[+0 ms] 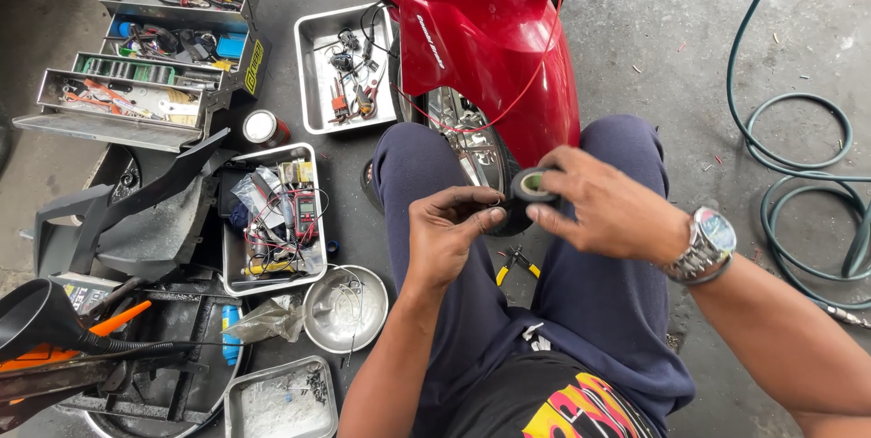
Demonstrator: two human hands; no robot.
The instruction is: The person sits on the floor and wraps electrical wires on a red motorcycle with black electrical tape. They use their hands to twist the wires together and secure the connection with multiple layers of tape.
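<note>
Black tape roll (532,186) sits in the right hand (610,211), fingers clamped round it, just above the knees, in front of a red bike (490,48). Left hand (446,236) pinches the tape end w/ thumb & finger tips together. Yellow pliers (517,264) lie on the floor btw the legs.
</note>
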